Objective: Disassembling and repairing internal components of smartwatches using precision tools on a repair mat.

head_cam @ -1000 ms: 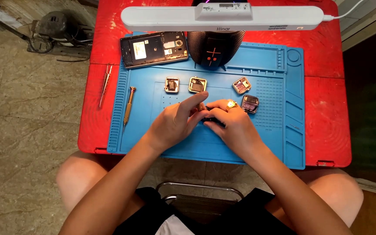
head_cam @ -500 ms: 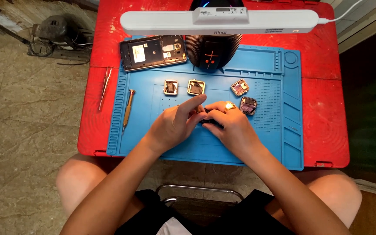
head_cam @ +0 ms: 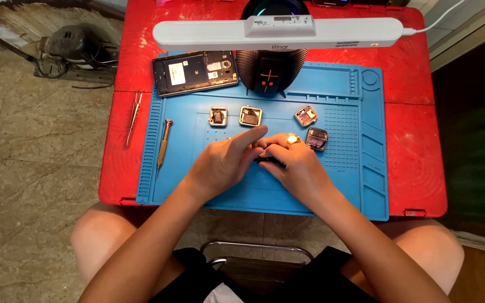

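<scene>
Both grips pinch one small dark part [head_cam: 269,161] at mat [head_cam: 220,193] centre: left hand [head_cam: 223,164] and right hand [head_cam: 298,168] closed on it together, fingertips touching. Left to right: tweezers [head_cam: 133,118] on red desk [head_cam: 124,168]; screwdriver [head_cam: 164,145] on mat; opened phone [head_cam: 195,72]; four small square modules [head_cam: 218,116] in a row beyond my hands; dark speaker [head_cam: 269,70] under white lamp bar [head_cam: 279,32].

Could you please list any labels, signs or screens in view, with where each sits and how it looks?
Pale rectangular label: inside the opened black phone at the blue mat's far left corner.
Small dark printed mark: middle of the white bar lamp.
Orange plus-shaped mark: front of the round black speaker.
No lit screen shows.
</scene>
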